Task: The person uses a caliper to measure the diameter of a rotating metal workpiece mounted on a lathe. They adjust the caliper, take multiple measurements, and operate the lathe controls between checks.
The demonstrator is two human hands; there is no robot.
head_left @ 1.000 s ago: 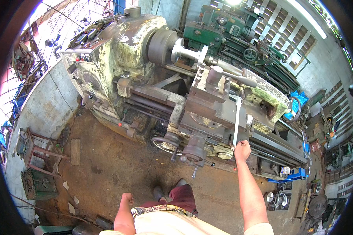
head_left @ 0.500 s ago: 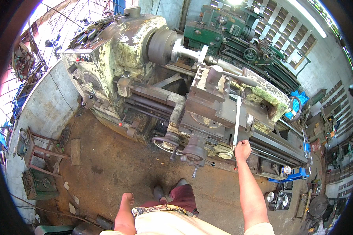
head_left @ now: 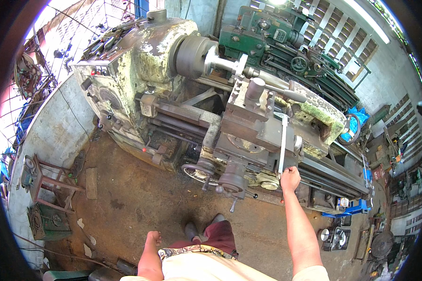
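Observation:
My right hand (head_left: 290,179) is closed at the right end of the carriage front of a worn metal lathe (head_left: 248,145). Its fingers are around the upper part of a thin lever (head_left: 282,200) with a red knob, which hangs below them. Just above the hand, a long pale steel caliper (head_left: 283,144) lies across the carriage. A shiny flanged shaft (head_left: 225,62) stretches from the dark round chuck (head_left: 193,56) towards the tailstock (head_left: 314,110). My left hand (head_left: 153,238) hangs by my waist, away from the machine, fingers loosely curled, nothing visible in it.
A green lathe (head_left: 262,40) stands behind. Tools (head_left: 110,42) lie on the headstock top. On the left are a wooden-framed stand (head_left: 56,180) and a green metal box (head_left: 49,220). A handwheel (head_left: 199,173) juts from the carriage. A blue stand (head_left: 351,209) is at the right.
The view has shifted very slightly. Both hands keep their places, and the caliper lies where it was.

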